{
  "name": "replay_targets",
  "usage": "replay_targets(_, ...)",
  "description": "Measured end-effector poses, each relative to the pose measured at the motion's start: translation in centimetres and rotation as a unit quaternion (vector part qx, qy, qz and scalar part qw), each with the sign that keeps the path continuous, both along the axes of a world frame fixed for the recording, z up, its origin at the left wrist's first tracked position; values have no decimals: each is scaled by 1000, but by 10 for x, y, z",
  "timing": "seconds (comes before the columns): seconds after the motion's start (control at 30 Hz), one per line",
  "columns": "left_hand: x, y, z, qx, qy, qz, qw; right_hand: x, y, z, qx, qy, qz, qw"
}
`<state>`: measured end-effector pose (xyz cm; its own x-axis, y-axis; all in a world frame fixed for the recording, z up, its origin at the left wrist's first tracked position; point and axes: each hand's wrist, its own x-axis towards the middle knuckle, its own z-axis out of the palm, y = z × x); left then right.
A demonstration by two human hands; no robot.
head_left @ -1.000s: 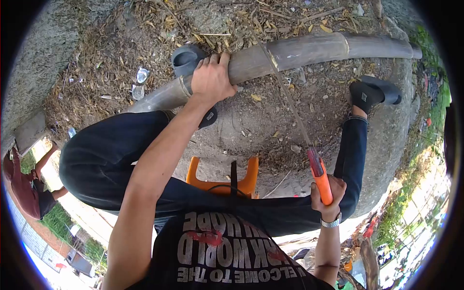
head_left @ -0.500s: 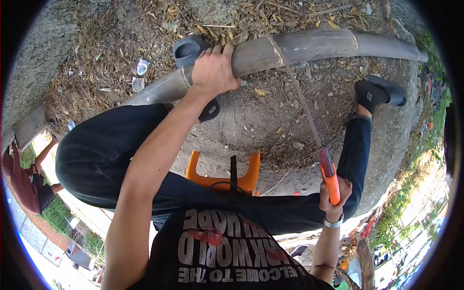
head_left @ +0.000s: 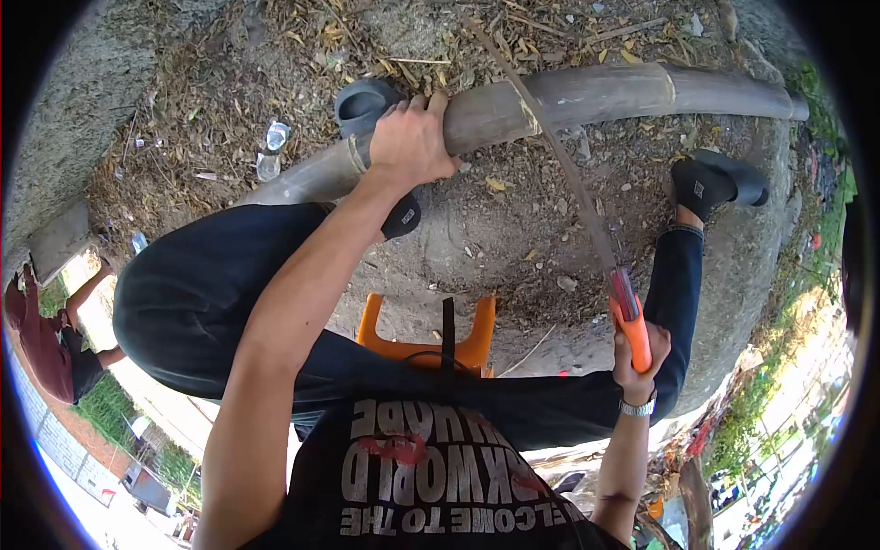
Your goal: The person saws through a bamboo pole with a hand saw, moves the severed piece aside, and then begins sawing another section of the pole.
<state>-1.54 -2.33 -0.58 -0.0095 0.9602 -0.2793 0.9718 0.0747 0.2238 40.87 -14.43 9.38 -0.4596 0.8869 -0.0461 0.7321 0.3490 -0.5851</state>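
Around my work I see bare dirt ground point(head_left: 513, 229) strewn with dry leaves and twigs, and two crumpled clear plastic scraps point(head_left: 271, 151) lie near the thin end of the bamboo pole point(head_left: 587, 96). An orange plastic stool point(head_left: 423, 341) sits under me, mostly covered by my dark trousers point(head_left: 202, 293) and a black strap. My two feet in dark slip-on shoes stand on the dirt, one shoe point(head_left: 724, 179) well to the right, the other partly hidden behind the pole and my left hand point(head_left: 410, 142). A second person in a red top point(head_left: 41, 344) is at the picture's left rim, cut off and distorted, so I cannot tell what they do.

The pole is grey-brown, thick, ringed at its nodes, and lies across the ground, bent by the lens, both ends running out toward the rim. My left hand is clamped over it near a node. My right hand point(head_left: 640, 353), well apart from the left, is wrapped tight around the orange handle of a handsaw point(head_left: 587, 211). The thin blade crosses the pole just right of my left hand; its tip runs on into the leaf litter.
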Motion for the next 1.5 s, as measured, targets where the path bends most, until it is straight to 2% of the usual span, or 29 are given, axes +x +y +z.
replay_targets(0.07, -1, 0, -2, 32, 14, -6, 999, -9, 13, 5, 8, 4, -8, 1000)
replay_targets(0.1, -1, 4, 5, -18, 7, 1, 1000, -16, 11, 10, 13, 2, -24, 1000)
replay_targets(0.13, 0, 10, 12, -61, 1, 8, 998, -30, 28, -3, 4, 75, -79, 994)
replay_targets(0.17, 0, 8, 5, -44, -5, 6, 999, -57, 57, -8, -69, 131, -52, 988)
replay_targets(0.23, 2, 6, 6, -36, 4, 5, 999, -134, 109, -37, 12, 184, -1, 983)
replay_targets(0.27, -1, 10, 10, -46, 13, 10, 999, -152, 126, -32, 8, 208, -4, 978)
replay_targets(0.33, -9, 29, 25, -87, -2, 10, 996, -142, 127, -35, 10, 201, -10, 980)
replay_targets(0.4, -8, 32, 33, -164, 0, 2, 986, -95, 88, -33, 8, 159, -24, 987)
replay_targets(0.47, -7, 29, 24, -156, -1, 1, 988, -42, 31, -21, 4, 98, -36, 995)
replay_targets(0.53, -3, 13, 15, -73, 1, 1, 997, -22, -9, -14, 5, 53, -22, 998)
replay_targets(0.57, -2, 11, 11, -65, 9, 3, 998, -37, 5, -10, 52, 41, 17, 998)
replay_targets(0.6, -1, 6, 9, -71, 10, -9, 997, -51, 18, -5, -37, 76, -38, 996)
replay_targets(0.63, -2, 8, 10, -69, 5, -5, 998, -67, 38, -28, -17, 155, -64, 986)
replay_targets(0.67, -2, 13, 13, -61, -1, 1, 998, -101, 72, -29, 28, 171, -29, 984)
replay_targets(0.7, -3, 20, 19, -51, 2, -5, 999, -132, 94, -37, -22, 187, -73, 979)
replay_targets(0.77, -9, 31, 28, -125, 2, -16, 992, -150, 120, -24, -2, 207, -77, 975)
replay_targets(0.83, -9, 21, 21, -111, -8, -8, 994, -131, 99, -24, -47, 189, -80, 978)
replay_targets(0.93, -10, 30, 15, -67, -13, 9, 998, -77, 37, -5, -41, 162, -118, 979)
replay_targets(1.0, -6, 21, 22, -109, -18, 2, 994, -23, -9, 0, -20, 21, -47, 998)
replay_targets(1.07, -8, 16, 11, -46, 2, -6, 999, -34, 16, 15, -30, 51, -49, 997)
replay_targets(1.1, -5, 15, 14, -66, -1, -4, 998, -38, 34, 6, 48, 47, -36, 997)
replay_targets(1.13, -4, 17, 18, -81, -3, 1, 997, -48, 64, 6, -39, 86, -28, 995)
replay_targets(1.17, -5, 25, 23, -68, -1, -2, 998, -66, 94, 9, -59, 106, -14, 993)
replay_targets(1.2, -9, 32, 27, -85, -4, -6, 996, -83, 111, 16, -120, 168, -73, 976)
replay_targets(1.27, -13, 33, 28, -132, -18, -10, 991, -81, 123, 20, -176, 190, -120, 958)
replay_targets(1.33, -11, 24, 25, -136, -24, -8, 990, -54, 98, 5, -109, 147, -37, 982)
replay_targets(1.4, -13, 29, 23, -129, -25, 7, 991, -34, 52, 13, -155, 188, -134, 960)
replay_targets(1.47, -10, 22, 23, -96, -10, -2, 995, -9, 10, 4, -126, 204, -166, 957)
replay_targets(1.5, -11, 21, 17, -102, -8, 1, 995, -2, 4, 3, -82, 147, -129, 977)
